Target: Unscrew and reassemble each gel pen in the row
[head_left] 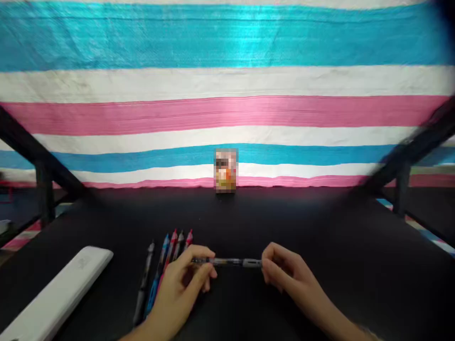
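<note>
A slim pen (229, 262) with a clear barrel and a grey end lies level between my two hands, a little above or on the black table; I cannot tell which. My left hand (186, 282) pinches its darker end between thumb and fingers. At the grey end, the closed fingertips of my right hand (289, 271) grip the pen. Just left of and partly behind my left hand, several pens lie side by side: a grey-black pen (145, 282), a blue pen (162, 258), a red pen (172, 244) and others. My left hand hides their lower parts.
A long white case-like object (62, 296) lies at the front left of the black table (284, 222). At the back edge stands a small pixelated picture or box (226, 171). Dark slanting bars (408, 151) flank the table, and a striped sheet (227, 111) hangs behind.
</note>
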Action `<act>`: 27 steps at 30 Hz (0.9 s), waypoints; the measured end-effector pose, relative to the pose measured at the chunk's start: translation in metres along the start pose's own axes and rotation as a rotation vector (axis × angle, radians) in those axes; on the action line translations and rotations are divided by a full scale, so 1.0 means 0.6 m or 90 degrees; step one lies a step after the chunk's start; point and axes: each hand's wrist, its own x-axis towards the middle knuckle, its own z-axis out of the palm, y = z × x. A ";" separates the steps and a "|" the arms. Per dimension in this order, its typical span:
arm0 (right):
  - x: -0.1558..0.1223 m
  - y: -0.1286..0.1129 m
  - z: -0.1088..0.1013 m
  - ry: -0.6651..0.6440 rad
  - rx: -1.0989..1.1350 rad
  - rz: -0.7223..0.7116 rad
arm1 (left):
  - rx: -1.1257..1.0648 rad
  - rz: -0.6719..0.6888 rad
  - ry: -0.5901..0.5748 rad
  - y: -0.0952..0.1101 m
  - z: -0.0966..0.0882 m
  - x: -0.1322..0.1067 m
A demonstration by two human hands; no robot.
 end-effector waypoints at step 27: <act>0.008 0.013 -0.003 0.060 0.149 -0.006 | -0.068 0.020 0.011 0.008 -0.002 -0.005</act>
